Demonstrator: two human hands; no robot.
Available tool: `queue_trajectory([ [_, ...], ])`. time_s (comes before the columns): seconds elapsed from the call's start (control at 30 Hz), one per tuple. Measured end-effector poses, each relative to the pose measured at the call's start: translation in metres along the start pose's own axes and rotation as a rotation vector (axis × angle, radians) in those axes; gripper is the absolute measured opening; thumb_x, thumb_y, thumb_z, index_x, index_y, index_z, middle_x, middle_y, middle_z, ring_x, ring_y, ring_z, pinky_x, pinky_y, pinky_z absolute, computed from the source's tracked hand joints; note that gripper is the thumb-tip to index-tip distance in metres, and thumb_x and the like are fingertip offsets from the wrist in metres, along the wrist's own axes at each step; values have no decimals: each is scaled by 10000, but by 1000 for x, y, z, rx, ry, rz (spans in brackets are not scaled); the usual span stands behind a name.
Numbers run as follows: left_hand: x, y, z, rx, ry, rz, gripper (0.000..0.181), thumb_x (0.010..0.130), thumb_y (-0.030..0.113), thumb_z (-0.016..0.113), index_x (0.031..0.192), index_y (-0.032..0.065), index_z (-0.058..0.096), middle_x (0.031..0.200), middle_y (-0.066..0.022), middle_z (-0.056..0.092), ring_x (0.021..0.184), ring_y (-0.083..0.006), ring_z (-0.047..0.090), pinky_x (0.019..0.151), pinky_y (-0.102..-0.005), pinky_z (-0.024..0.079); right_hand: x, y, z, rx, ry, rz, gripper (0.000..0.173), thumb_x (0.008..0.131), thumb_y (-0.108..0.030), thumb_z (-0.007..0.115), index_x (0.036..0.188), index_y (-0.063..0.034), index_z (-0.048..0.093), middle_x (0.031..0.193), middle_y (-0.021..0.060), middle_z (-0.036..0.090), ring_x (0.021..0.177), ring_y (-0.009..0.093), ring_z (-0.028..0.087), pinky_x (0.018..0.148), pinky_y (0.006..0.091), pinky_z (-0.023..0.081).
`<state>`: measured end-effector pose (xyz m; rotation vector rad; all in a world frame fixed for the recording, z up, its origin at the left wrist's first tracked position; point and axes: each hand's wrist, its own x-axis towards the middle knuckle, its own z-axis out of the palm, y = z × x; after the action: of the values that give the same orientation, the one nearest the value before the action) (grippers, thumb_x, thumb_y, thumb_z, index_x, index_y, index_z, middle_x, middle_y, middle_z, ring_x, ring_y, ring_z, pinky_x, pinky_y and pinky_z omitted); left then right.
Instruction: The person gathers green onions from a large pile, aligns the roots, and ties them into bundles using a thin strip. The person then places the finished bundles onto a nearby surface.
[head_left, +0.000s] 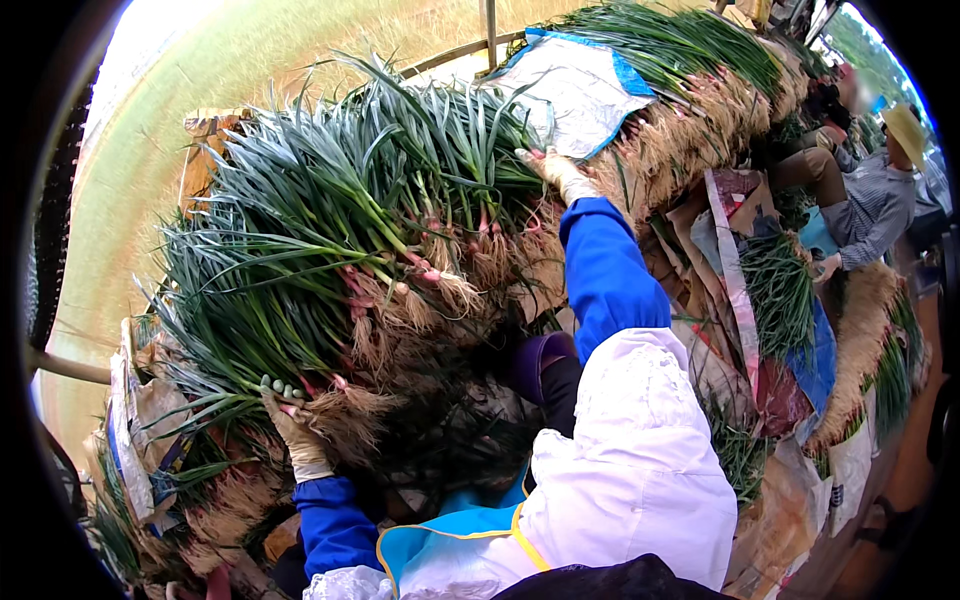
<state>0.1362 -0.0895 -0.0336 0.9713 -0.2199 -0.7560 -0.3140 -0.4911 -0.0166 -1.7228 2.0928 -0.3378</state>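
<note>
A wide heap of green onions (322, 195) with reddish bulbs and pale stringy roots lies before me, leaves pointing away. My left hand (292, 431), in a pale glove with grey-green fingertips, has its fingers around the bulb ends of a bunch (330, 390) at the heap's near left. Stretched out at the far right end of the heap is my right hand (555, 171), also gloved. It touches the stalks there, beside a white woven sheet with blue edging (574, 97); whether it grips any is unclear.
More onions (697, 60) are piled beyond the sheet. At the right, a person in a hat (877, 195) sits by another onion bundle (780, 292) and root-lined piles (855, 352). Sacking and cardboard (727, 247) lie between us. A folded sack (142, 427) stands at the left, near a pole (71, 367).
</note>
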Motion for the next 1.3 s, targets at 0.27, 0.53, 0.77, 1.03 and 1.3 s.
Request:
queue_trajectory([
  [0.27,-5,0,9,-45,5,11,308,868,293,571,1085,86,504,792,22,522,649,-76,476,554,-207,438,0,-35,36,524,-267,-132,1102,629,-470,747,1379,29,113,1384,189,284,1206,231,384,958,280,341],
  [0.53,-2,2,10,-54,-27,-7,226,855,252,594,1019,99,569,805,23,562,656,-81,512,599,-212,468,-165,-212,0,183,12,-570,467,888,-245,402,1326,-102,319,939,156,567,839,306,592,701,410,478],
  [0.77,-12,9,9,-45,19,-1,204,846,257,602,990,115,584,816,27,556,680,-101,515,616,-221,467,-196,-256,29,41,-106,-733,535,851,-501,457,1306,-226,393,1146,168,501,1065,315,512,779,420,455],
  [1.03,-5,11,1,27,47,-4,233,852,275,587,1010,105,572,855,21,538,695,-97,506,635,-231,460,-219,-243,-52,-127,-314,-838,736,791,-431,587,1395,-215,225,1421,197,211,1248,345,353,968,460,357],
  [1.3,-11,-22,45,45,-26,-36,276,875,300,556,1062,97,547,825,25,535,637,-72,499,570,-196,456,24,79,-42,-292,393,-408,331,823,-302,441,1017,-86,598,984,164,608,905,344,565,795,411,454],
])
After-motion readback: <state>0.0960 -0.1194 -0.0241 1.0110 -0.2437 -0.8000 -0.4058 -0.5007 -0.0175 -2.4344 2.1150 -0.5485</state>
